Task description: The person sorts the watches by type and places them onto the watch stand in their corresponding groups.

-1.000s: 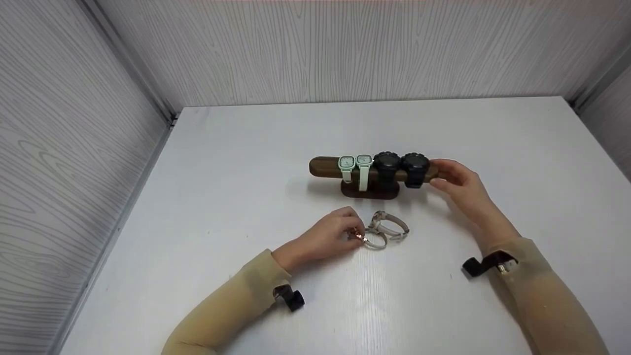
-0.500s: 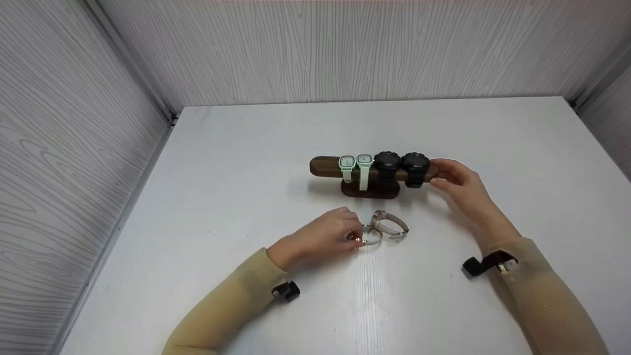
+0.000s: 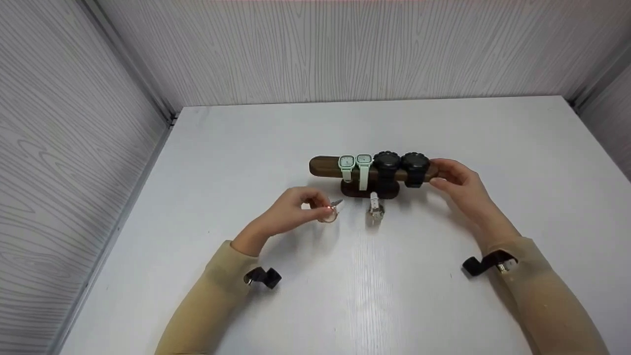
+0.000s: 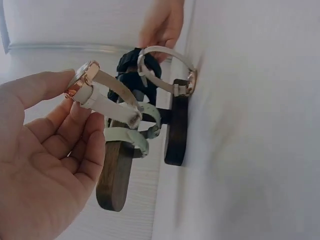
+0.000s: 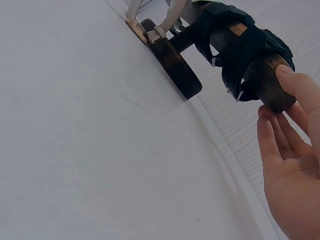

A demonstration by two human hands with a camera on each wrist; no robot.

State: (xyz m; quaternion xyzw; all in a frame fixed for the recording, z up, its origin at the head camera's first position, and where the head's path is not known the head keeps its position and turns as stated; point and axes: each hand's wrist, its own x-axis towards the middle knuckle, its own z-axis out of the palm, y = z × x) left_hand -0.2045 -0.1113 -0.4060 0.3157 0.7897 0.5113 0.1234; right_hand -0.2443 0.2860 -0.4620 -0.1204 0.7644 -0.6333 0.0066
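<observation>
My left hand (image 3: 291, 212) pinches a rose-gold wristwatch with a white strap (image 4: 82, 85) between thumb and fingers. It is held off the table, front left of a dark wooden watch stand (image 3: 323, 166). My right hand (image 3: 463, 190) grips the right end of the stand's bar with thumb and fingers. Two mint-green watches (image 3: 346, 162) and two black watches (image 3: 387, 161) are strapped round the bar, the black ones nearest my right hand. Another white-strapped watch (image 3: 376, 211) is on the table in front of the stand's base (image 3: 352, 190), its strap closed in a loop.
The white tabletop (image 3: 236, 162) spreads around the stand. Behind it rises a pale wood-grain wall panel (image 3: 315, 54), with another panel (image 3: 44, 172) on the left. A black wrist camera (image 3: 268, 277) sits on the left sleeve, and another (image 3: 475, 266) on the right.
My left hand has lifted one white-strapped watch away from the other and moved up and left with it. The remaining watch has shifted toward the stand's base and turned. My right hand stays put.
</observation>
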